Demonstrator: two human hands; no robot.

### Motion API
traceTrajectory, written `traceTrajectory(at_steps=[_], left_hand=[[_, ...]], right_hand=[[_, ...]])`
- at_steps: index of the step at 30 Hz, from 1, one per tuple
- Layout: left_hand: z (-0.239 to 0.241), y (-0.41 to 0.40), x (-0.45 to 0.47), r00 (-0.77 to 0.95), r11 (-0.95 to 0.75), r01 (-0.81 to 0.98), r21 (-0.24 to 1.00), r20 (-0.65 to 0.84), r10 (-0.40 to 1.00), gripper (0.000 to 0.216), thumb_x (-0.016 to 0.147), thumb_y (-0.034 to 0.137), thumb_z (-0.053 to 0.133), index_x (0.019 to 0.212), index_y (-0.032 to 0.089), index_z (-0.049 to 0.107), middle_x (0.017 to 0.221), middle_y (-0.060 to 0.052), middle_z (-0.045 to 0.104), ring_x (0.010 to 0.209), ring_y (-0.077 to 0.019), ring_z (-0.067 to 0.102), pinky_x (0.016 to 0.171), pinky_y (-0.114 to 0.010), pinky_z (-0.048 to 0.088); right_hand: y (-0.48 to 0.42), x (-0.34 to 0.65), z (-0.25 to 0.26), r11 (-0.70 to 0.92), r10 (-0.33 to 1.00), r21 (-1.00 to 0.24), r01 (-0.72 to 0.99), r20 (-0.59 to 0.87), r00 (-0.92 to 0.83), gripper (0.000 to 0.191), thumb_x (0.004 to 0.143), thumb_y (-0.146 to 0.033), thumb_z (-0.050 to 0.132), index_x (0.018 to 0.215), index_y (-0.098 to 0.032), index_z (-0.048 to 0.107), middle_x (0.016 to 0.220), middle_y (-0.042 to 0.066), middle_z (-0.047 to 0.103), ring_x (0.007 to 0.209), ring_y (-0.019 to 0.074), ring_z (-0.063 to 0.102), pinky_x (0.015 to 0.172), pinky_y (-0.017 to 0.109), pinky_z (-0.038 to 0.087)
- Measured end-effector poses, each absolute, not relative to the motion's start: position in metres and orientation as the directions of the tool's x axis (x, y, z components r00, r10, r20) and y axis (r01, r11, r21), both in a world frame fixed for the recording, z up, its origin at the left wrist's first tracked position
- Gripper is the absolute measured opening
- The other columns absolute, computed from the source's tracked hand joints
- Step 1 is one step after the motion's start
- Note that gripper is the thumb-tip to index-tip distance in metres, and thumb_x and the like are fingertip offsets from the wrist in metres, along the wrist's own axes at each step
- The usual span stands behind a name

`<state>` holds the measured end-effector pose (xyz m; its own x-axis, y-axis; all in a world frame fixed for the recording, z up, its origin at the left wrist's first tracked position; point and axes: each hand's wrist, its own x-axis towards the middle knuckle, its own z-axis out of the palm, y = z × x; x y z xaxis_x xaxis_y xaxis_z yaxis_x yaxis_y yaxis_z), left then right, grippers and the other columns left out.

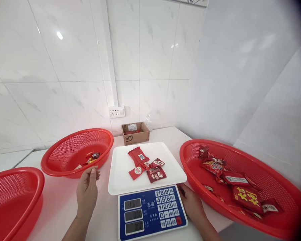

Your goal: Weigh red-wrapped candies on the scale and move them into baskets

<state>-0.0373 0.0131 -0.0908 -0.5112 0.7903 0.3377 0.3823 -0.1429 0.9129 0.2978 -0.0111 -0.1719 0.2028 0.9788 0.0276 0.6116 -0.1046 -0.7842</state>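
A weighing scale (152, 212) with a blue keypad panel and a white tray (120, 167) stands in front of me. Several red snack packets (146, 165) lie on the tray. My left hand (87, 192) hovers over the table just left of the tray, near the rim of a red basket (65, 155); its fingers are loosely curled and hold nothing. My right hand (192, 202) rests at the scale's right edge, between the keypad and a large red basket (278, 190) that holds several red packets (240, 190). Its fingertips are hidden.
The left basket holds a few small packets (91, 157). A third red basket (12, 197) sits at the far left. A small cardboard box (135, 133) stands at the back by the tiled wall, under a wall socket (116, 112).
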Motion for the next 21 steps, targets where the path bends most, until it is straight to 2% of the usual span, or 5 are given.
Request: traceTrajectory(at_steps=[4, 7, 9, 14, 21], left_hand=[[-0.061, -0.002, -0.011, -0.092, -0.269, 0.603, 0.752, 0.4, 0.912, 0.035, 0.083, 0.049, 0.045, 0.096, 0.021, 0.062, 0.097, -0.007, 0.065, 0.09, -0.0214, 0.061, 0.077, -0.032, 0.051], [-0.048, -0.001, 0.014, 0.382, -0.446, 0.679, 0.583, 0.238, 0.893, 0.038, 0.088, 0.044, 0.041, 0.118, 0.027, 0.057, 0.125, -0.006, 0.056, 0.115, -0.0216, 0.051, 0.096, -0.035, 0.043], [-0.044, 0.005, 0.027, 0.537, -0.511, 0.699, 0.5, 0.105, 0.837, 0.045, 0.089, 0.046, 0.039, 0.13, 0.029, 0.047, 0.139, -0.005, 0.044, 0.128, -0.0233, 0.038, 0.103, -0.039, 0.036], [-0.04, 0.012, 0.042, 0.547, -0.509, 0.781, 0.361, -0.003, 0.837, 0.051, 0.089, 0.047, 0.038, 0.135, 0.024, 0.041, 0.144, -0.008, 0.037, 0.13, -0.0273, 0.035, 0.103, -0.046, 0.035], [-0.034, 0.004, 0.057, 0.542, -0.528, 0.788, 0.317, 0.051, 0.839, 0.036, 0.09, 0.044, 0.039, 0.113, 0.024, 0.057, 0.123, -0.007, 0.056, 0.107, -0.025, 0.054, 0.088, -0.043, 0.046]], right_hand=[[-0.01, 0.298, -0.17, -0.116, 0.982, -0.78, 0.615, 0.001, 0.188, 0.036, 0.081, -0.044, 0.036, 0.09, -0.024, 0.065, 0.087, 0.005, 0.071, 0.08, 0.0235, 0.065, 0.064, 0.03, 0.044], [-0.009, 0.298, -0.17, -0.123, 0.984, -0.774, 0.621, -0.012, 0.179, 0.036, 0.081, -0.045, 0.036, 0.087, -0.024, 0.064, 0.085, 0.005, 0.071, 0.08, 0.0237, 0.065, 0.065, 0.03, 0.044], [-0.009, 0.299, -0.17, -0.126, 0.984, -0.775, 0.619, -0.018, 0.178, 0.036, 0.081, -0.046, 0.036, 0.086, -0.024, 0.064, 0.086, 0.005, 0.071, 0.081, 0.0235, 0.065, 0.065, 0.029, 0.044], [-0.01, 0.301, -0.172, -0.111, 0.987, -0.792, 0.601, -0.018, 0.159, 0.034, 0.081, -0.044, 0.038, 0.087, -0.025, 0.065, 0.087, 0.004, 0.072, 0.08, 0.0225, 0.065, 0.064, 0.028, 0.045], [-0.011, 0.301, -0.17, -0.125, 0.99, -0.78, 0.613, -0.055, 0.132, 0.036, 0.081, -0.044, 0.037, 0.091, -0.024, 0.065, 0.092, 0.005, 0.072, 0.083, 0.0228, 0.065, 0.066, 0.028, 0.045]])
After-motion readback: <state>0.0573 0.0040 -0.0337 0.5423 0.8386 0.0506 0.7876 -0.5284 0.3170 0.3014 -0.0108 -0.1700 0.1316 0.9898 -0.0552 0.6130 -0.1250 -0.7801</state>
